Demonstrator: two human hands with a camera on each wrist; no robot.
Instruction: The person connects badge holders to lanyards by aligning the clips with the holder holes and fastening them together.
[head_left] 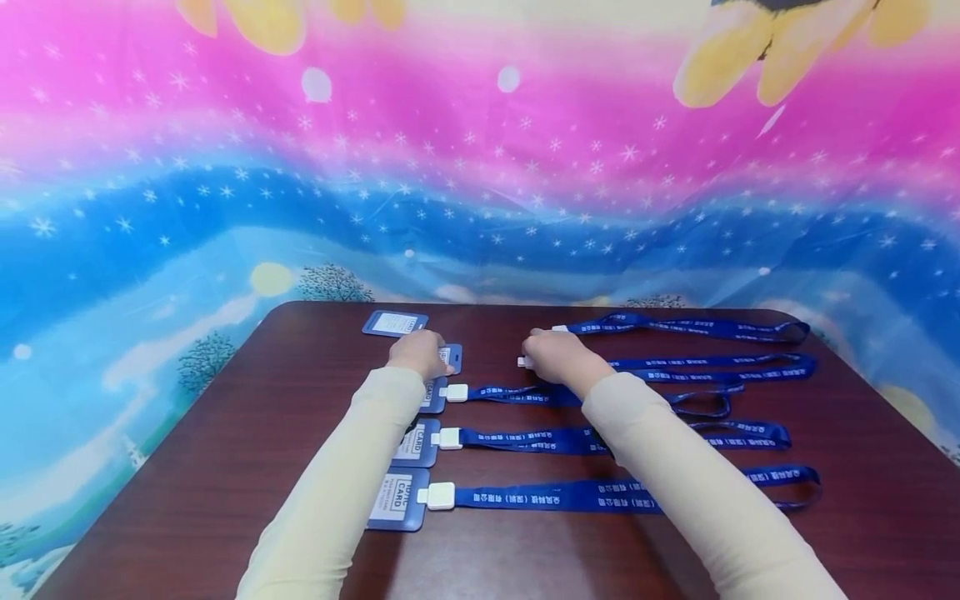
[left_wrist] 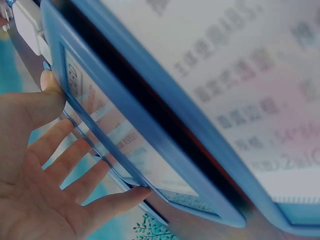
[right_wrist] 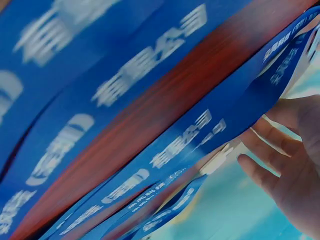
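In the head view, my left hand (head_left: 422, 353) is at a blue badge holder (head_left: 456, 359), second from the back, thumb at its slotted end. The left wrist view shows that thumb bent at the holder's end and the other fingers (left_wrist: 120, 200) spread along the far side; a nearer badge holder (left_wrist: 150, 160) hides most of the held one. My right hand (head_left: 558, 360) pinches the white clip (head_left: 522, 362) of a blue lanyard (head_left: 697, 362). In the right wrist view, a strap (right_wrist: 215, 120) hides the thumb, and the fingers (right_wrist: 272, 175) reach behind it.
Nearer me, several badge holders (head_left: 417, 521) are joined by white clips (head_left: 441, 496) to printed blue lanyards (head_left: 517, 497). At the back lie a loose badge holder (head_left: 395, 323) and another lanyard (head_left: 682, 328). The brown table (head_left: 480, 558) meets a patterned cloth (head_left: 480, 208).
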